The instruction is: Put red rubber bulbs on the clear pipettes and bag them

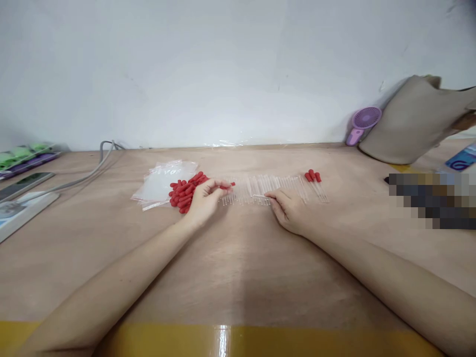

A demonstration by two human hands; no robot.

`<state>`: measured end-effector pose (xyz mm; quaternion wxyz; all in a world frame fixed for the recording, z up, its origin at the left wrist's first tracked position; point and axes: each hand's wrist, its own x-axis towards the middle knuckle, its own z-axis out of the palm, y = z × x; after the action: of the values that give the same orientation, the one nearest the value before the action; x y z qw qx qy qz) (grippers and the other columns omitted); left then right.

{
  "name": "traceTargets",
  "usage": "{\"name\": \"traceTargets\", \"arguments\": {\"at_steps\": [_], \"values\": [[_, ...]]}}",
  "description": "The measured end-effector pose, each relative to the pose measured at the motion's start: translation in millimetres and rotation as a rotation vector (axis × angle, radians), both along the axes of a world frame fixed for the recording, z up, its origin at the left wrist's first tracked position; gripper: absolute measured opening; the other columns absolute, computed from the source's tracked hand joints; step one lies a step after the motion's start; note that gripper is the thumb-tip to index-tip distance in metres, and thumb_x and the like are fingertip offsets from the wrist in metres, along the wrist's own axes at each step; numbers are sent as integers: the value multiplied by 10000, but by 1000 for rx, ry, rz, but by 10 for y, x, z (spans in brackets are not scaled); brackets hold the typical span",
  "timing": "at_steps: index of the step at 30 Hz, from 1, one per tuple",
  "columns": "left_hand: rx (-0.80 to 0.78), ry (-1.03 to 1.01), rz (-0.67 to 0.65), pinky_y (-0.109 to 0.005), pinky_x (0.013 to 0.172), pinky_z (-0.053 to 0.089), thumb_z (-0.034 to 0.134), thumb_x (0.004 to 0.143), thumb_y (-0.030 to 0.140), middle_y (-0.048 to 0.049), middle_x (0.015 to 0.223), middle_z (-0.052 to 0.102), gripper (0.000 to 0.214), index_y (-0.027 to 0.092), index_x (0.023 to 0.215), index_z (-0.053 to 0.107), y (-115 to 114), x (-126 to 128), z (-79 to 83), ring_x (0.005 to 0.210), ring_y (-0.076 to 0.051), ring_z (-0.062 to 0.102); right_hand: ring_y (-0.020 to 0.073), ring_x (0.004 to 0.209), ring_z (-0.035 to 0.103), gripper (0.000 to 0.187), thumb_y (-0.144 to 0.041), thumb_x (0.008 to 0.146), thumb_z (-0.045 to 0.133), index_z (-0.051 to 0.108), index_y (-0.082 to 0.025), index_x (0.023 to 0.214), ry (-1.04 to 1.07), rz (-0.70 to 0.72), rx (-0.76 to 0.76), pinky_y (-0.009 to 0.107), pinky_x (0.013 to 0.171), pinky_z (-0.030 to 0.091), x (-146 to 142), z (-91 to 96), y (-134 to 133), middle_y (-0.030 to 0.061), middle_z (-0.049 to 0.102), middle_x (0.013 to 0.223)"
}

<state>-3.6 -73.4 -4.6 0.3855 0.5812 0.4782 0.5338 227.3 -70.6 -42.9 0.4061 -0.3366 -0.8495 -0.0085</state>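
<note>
Pinches a red cap [232,184] in the left hand [204,199] and a clear tube [260,197] in the right hand [289,209], beside more tubes [256,186]. Probably feels light, stiff, slick, breakable as a tube: hold gently mid-length; expect softer give from the cap.

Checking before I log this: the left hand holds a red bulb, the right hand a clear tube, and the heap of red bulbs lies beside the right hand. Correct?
One slip: in the head view, the heap of red bulbs lies beside the left hand, not the right hand. The rest stands.
</note>
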Motion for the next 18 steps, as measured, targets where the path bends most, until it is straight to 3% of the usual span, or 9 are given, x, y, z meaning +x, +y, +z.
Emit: {"name": "traceTargets", "arguments": {"at_steps": [3, 6, 12, 18], "values": [[-86, -49, -69, -261, 692, 480, 683, 633, 227, -14, 705, 641, 200, 147, 733, 530, -82, 136, -120, 722, -149, 641, 161, 724, 562, 173, -207, 879, 412, 565, -174, 952, 15, -21, -4, 290, 660, 424, -11, 11, -18, 57, 617, 807], [-127, -4, -129, -264, 674, 472, 687, 657, 269, 2, 657, 621, 248, 158, 727, 477, -114, 176, -199, 690, -146, 641, 142, 680, 561, 172, -216, 880, 424, 580, -179, 942, 23, -29, 19, 282, 648, 395, -27, 8, -30, 39, 637, 777], [10, 97, -204, -234, 635, 456, 666, 703, 278, 35, 648, 547, 257, 169, 712, 434, -77, 146, -271, 641, -103, 590, 125, 657, 578, 206, -236, 893, 406, 595, -176, 952, 10, -14, 8, 283, 642, 365, -97, 21, -97, 35, 664, 788], [33, 69, -252, -274, 710, 496, 656, 721, 279, -26, 855, 624, 335, 175, 995, 493, -96, 157, -273, 733, -124, 619, 144, 697, 594, 208, -233, 881, 416, 612, -178, 925, -25, 35, -79, 281, 665, 405, -123, 104, -168, 42, 676, 778]]}}
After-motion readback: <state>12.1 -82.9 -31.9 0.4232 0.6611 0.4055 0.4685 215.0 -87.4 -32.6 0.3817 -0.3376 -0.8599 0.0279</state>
